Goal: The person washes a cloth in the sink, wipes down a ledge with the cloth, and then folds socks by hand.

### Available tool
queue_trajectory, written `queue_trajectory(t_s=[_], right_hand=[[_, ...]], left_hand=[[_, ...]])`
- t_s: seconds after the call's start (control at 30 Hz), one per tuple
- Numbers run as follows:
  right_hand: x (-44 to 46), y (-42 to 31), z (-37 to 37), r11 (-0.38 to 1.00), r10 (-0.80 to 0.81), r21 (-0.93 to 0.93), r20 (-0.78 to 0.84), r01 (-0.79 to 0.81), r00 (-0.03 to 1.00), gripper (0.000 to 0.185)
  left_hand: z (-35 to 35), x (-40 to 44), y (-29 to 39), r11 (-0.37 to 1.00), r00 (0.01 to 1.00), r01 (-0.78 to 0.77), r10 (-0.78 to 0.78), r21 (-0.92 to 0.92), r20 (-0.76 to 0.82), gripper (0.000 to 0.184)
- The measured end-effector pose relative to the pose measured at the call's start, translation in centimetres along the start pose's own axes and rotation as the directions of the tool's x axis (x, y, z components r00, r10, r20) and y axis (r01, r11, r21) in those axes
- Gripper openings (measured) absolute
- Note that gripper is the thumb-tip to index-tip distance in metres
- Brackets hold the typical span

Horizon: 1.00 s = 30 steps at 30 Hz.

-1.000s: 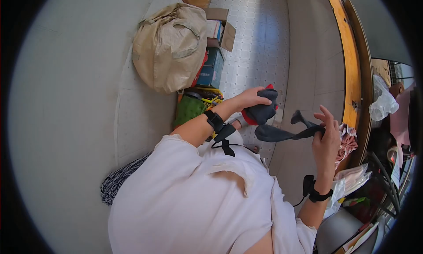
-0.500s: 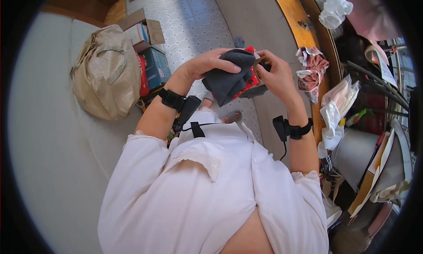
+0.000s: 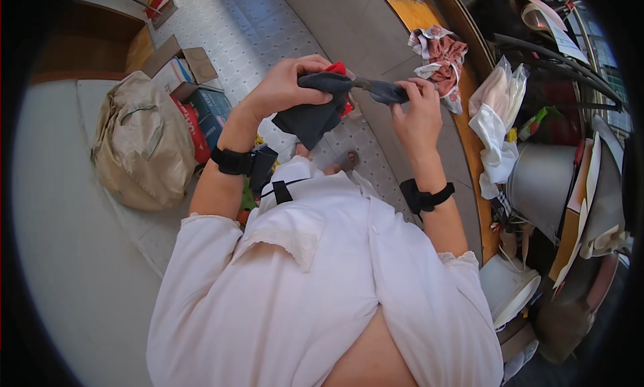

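Observation:
My left hand (image 3: 287, 90) is closed on a bunch of dark grey cloth (image 3: 314, 115), which hangs down below the fingers. Red cloth (image 3: 335, 69) shows behind and above the grey bunch. To the right, my right hand (image 3: 417, 115) pinches the end of a narrow dark grey strip of cloth (image 3: 384, 91). That strip stretches between the two hands, with a brownish part near the left hand's bunch. Where the strip meets the bunch is partly hidden by folds.
A large beige bag (image 3: 144, 142) stands at the left, beside an open cardboard box (image 3: 200, 64) and a teal box (image 3: 210, 113). At the right, a wooden ledge (image 3: 469, 142) holds a red-and-white cloth (image 3: 446, 57), near plastic bags (image 3: 500, 95) and a grey pot (image 3: 542, 186).
The hands came together at the cloths, then drew apart, pulling the grey strip taut between them. The camera view has shifted, so the bag and boxes sit lower and further left.

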State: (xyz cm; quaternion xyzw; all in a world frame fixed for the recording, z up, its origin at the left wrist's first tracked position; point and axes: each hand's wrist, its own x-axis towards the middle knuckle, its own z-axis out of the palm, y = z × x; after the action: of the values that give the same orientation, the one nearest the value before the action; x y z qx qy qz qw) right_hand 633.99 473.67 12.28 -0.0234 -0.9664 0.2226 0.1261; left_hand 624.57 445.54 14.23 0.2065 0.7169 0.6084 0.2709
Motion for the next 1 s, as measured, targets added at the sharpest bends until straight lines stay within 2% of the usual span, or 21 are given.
queue_trajectory(t_s=[0.07, 0.13, 0.17, 0.2, 0.23, 0.27, 0.3, 0.33, 0.37, 0.4, 0.43, 0.47, 0.5, 0.57, 0.63, 0.67, 0.73, 0.77, 0.83, 0.97, 1.0], right_hand=[[-0.3, 0.5, 0.3, 1.000, -0.019, -0.020, -0.076, 0.018, 0.997, 0.037], [-0.4, 2.0, 1.7, 0.959, 0.202, 0.194, 0.052, -0.208, 0.978, 0.041], [-0.4, 2.3, 2.3, 0.960, 0.200, 0.190, 0.052, -0.206, 0.978, 0.041], [-0.4, 2.1, 2.8, 0.670, 0.389, 0.607, 0.203, -0.427, 0.899, 0.042], [-0.3, 1.9, 3.2, 0.174, 0.455, 0.822, 0.422, -0.543, 0.784, 0.045], [-0.3, 1.8, 3.2, 0.179, 0.448, 0.819, 0.426, -0.546, 0.786, 0.045], [-0.2, 1.1, 2.6, 0.076, 0.403, 0.842, 0.464, -0.534, 0.789, 0.047], [0.0, 0.4, 2.1, -0.029, 0.354, 0.853, 0.496, -0.521, 0.793, 0.051], [0.1, 0.1, 1.9, -0.026, 0.349, 0.852, 0.498, -0.523, 0.794, 0.051], [0.2, -0.2, 1.7, 0.072, 0.311, 0.869, 0.447, -0.490, 0.839, 0.050], [0.3, -0.3, 1.5, 0.168, 0.268, 0.878, 0.397, -0.448, 0.878, 0.050], [0.3, -0.1, 1.7, 0.170, 0.265, 0.877, 0.398, -0.449, 0.878, 0.050], [0.3, 0.1, 1.8, 0.484, 0.204, 0.829, 0.205, -0.280, 0.957, 0.049], [0.3, 0.2, 1.7, 0.735, 0.072, 0.674, 0.031, -0.074, 0.997, 0.049], [0.4, -0.5, 0.6, 0.883, 0.002, 0.469, -0.046, 0.020, 0.999, 0.041], [0.6, -0.8, 0.3, 0.883, 0.000, 0.468, -0.045, 0.021, 0.999, 0.041], [0.9, -1.6, 0.2, 0.641, 0.068, 0.760, 0.085, -0.108, 0.994, 0.039], [0.9, -1.8, 0.3, 0.642, 0.063, 0.759, 0.085, -0.105, 0.994, 0.039], [1.0, -2.1, 0.6, 0.539, 0.044, 0.833, 0.121, -0.126, 0.992, 0.039], [1.3, -2.2, -0.4, 0.571, 0.031, 0.819, 0.053, -0.061, 0.998, 0.037], [1.3, -1.7, -1.2, 0.812, -0.012, 0.584, 0.016, 0.001, 1.000, 0.035]], left_hand=[[1.0, -0.4, -1.0, 1.000, 0.999, 0.009, -0.009, -0.013, 0.035, 0.035], [2.3, -0.9, -0.8, 0.998, 0.994, 0.040, -0.035, -0.046, 0.105, 0.037], [2.9, -0.9, -0.9, 0.998, 0.994, 0.037, -0.032, -0.050, 0.104, 0.037], [3.5, -0.9, -1.4, 0.999, 0.984, -0.004, 0.012, -0.044, 0.175, 0.038], [4.1, -1.0, -1.8, 0.998, 0.969, -0.046, 0.054, -0.040, 0.241, 0.038], [4.6, -1.2, -2.2, 0.998, 0.965, -0.001, 0.016, -0.058, 0.263, 0.040], [4.5, -1.5, -2.6, 0.998, 0.967, 0.000, 0.015, -0.061, 0.254, 0.040], [4.4, -1.6, -2.9, 0.992, 0.954, 0.076, -0.044, -0.101, 0.295, 0.040], [4.3, -1.6, -3.2, 0.979, 0.936, 0.152, -0.097, -0.137, 0.339, 0.040], [4.0, -1.7, -3.7, 0.979, 0.938, 0.149, -0.095, -0.139, 0.334, 0.040], [3.5, -2.1, -4.4, 0.957, 0.933, 0.224, -0.157, -0.183, 0.323, 0.043], [3.2, -2.3, -5.0, 0.927, 0.924, 0.297, -0.219, -0.228, 0.314, 0.045], [3.2, -2.5, -5.4, 0.927, 0.925, 0.296, -0.219, -0.230, 0.310, 0.045], [3.0, -2.8, -6.1, 0.897, 0.945, 0.310, -0.254, -0.316, 0.208, 0.047], [2.9, -2.6, -5.5, 0.893, 0.951, 0.297, -0.244, -0.337, 0.192, 0.053], [3.0, -2.1, -5.2, 0.879, 0.960, 0.264, -0.199, -0.397, 0.196, 0.055], [3.3, -1.4, -3.1, 0.833, 0.959, 0.255, -0.152, -0.492, 0.239, 0.061], [3.5, -0.9, -2.5, 0.833, 0.960, 0.251, -0.150, -0.493, 0.235, 0.061], [4.0, 0.2, -1.9, 0.816, 0.960, 0.232, -0.105, -0.529, 0.259, 0.065], [4.2, 1.5, -1.3, 0.797, 0.973, 0.194, -0.084, -0.572, 0.213, 0.064], [4.0, 1.5, -1.2, 0.808, 0.982, 0.164, -0.080, -0.566, 0.171, 0.059]])
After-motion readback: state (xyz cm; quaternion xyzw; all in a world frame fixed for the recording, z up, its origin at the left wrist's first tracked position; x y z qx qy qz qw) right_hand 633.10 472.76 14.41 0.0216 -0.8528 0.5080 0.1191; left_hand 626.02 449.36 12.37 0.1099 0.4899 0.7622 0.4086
